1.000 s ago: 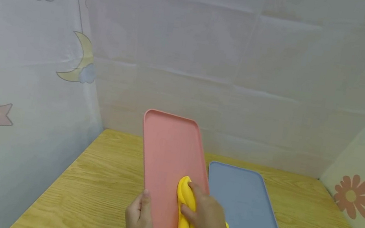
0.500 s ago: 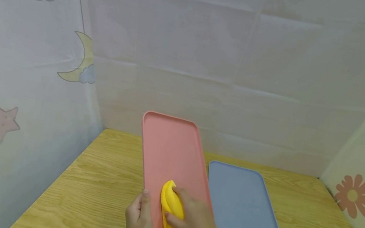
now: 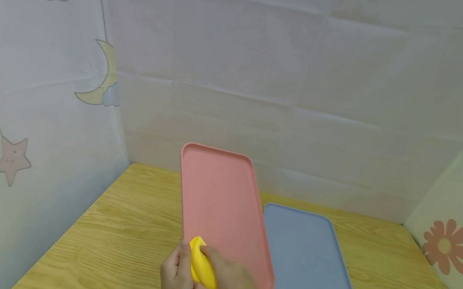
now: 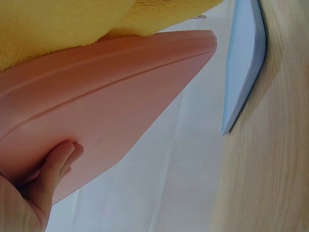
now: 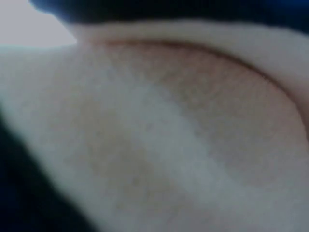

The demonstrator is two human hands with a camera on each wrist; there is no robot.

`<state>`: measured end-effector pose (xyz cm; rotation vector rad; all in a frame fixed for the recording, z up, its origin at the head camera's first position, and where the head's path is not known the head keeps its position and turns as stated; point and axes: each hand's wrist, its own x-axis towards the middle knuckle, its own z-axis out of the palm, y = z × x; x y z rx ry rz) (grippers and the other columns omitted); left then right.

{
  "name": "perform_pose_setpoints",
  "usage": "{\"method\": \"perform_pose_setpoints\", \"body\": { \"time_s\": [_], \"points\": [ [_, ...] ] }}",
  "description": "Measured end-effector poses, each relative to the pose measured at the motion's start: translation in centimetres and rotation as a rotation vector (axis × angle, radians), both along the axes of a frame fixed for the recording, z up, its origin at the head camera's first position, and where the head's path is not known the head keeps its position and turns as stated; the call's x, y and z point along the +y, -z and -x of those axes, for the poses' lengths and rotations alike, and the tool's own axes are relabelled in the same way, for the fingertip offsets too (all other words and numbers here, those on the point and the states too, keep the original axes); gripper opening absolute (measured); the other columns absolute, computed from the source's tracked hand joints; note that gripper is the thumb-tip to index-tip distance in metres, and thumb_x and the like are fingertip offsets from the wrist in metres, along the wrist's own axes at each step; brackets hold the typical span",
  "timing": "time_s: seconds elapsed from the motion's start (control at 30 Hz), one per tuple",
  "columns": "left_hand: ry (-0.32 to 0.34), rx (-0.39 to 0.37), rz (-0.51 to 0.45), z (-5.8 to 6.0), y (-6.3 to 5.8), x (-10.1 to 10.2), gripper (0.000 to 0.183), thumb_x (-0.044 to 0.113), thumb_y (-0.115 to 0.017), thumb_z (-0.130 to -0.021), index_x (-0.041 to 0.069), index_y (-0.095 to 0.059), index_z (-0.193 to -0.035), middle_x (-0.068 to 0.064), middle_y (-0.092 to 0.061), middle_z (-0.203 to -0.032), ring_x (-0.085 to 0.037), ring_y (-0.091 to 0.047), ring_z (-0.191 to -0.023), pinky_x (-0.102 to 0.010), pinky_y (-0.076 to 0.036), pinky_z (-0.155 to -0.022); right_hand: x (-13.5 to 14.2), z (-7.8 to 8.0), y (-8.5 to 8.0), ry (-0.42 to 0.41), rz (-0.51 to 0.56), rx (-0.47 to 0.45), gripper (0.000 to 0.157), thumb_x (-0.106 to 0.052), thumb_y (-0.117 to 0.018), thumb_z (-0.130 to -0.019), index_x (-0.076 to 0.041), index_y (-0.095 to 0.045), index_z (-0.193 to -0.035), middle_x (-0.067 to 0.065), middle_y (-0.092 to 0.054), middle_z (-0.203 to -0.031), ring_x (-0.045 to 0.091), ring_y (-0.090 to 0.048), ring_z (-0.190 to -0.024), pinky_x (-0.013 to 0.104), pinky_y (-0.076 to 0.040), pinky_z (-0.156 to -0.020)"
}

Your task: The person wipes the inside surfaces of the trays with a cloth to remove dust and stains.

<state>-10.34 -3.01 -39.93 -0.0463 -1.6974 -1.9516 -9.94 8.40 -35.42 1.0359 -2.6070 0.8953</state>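
Note:
My left hand [image 3: 178, 277] grips the left edge of a pink rectangular tray [image 3: 223, 194], thumb on its upper face. In the left wrist view the fingers [image 4: 55, 162] lie against the tray's underside. The tray is held up at a tilt over the table. My right hand [image 3: 232, 286] holds a bunched yellow cloth [image 3: 205, 266] against the tray's lower left part, right beside the left thumb. The fuzzy yellow cloth [image 4: 63, 29] also shows along the tray's rim in the left wrist view. Only blurred skin and dark fabric fill the right wrist view.
A blue rectangular tray [image 3: 307, 268] lies flat on the wooden table [image 3: 119, 248], right of the pink one and partly overlapped by it in the head view. Pale printed sheets hang at the back [image 3: 244, 65] and both sides of the table.
My right hand has slid the yellow cloth left and down across the pink tray to the left thumb. The left hand and the pink tray have barely shifted; the blue tray stays put.

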Motion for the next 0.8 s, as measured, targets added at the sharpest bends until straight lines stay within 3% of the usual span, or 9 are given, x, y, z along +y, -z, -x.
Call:
{"method": "perform_pose_setpoints", "body": {
  "time_s": [0.33, 0.6, 0.8],
  "points": [
    [0.012, 0.02, 0.018, -0.1, -0.2, 0.1, 0.04, 0.015, -0.03, -0.099, -0.007, -0.052, -0.074, -0.002, -0.048, -0.057, -0.009, -0.049, -0.045, -0.028, -0.045, -0.038, 0.4, 0.0, 0.2, -0.017, 0.02, 0.0, 0.047, -0.024, -0.063, -0.08, 0.0, -0.048, -0.118, -0.006, -0.053, -0.074, -0.001, -0.04, -0.054, 0.014, -0.038, -0.05],
    [-0.006, 0.053, 0.038, -0.1, -0.3, 0.1, 0.038, 0.011, -0.03, -0.098, -0.006, -0.05, -0.07, 0.002, -0.045, -0.056, -0.006, -0.046, -0.045, -0.026, -0.042, -0.037, 0.8, 0.0, 0.3, 0.03, -0.051, 0.02, 0.048, -0.023, -0.064, -0.076, -0.006, -0.05, -0.118, -0.009, -0.053, -0.077, 0.002, -0.041, -0.058, 0.017, -0.038, -0.051],
    [0.014, 0.028, 0.008, -0.3, -0.5, 0.0, 0.04, 0.014, -0.031, -0.099, -0.007, -0.05, -0.071, 0.002, -0.045, -0.056, -0.007, -0.047, -0.046, -0.026, -0.044, -0.04, 1.2, 0.1, 0.4, 0.063, -0.085, 0.013, 0.048, -0.025, -0.065, -0.077, -0.009, -0.05, -0.12, -0.007, -0.057, -0.082, 0.003, -0.043, -0.059, 0.019, -0.038, -0.051]
  ]
}}
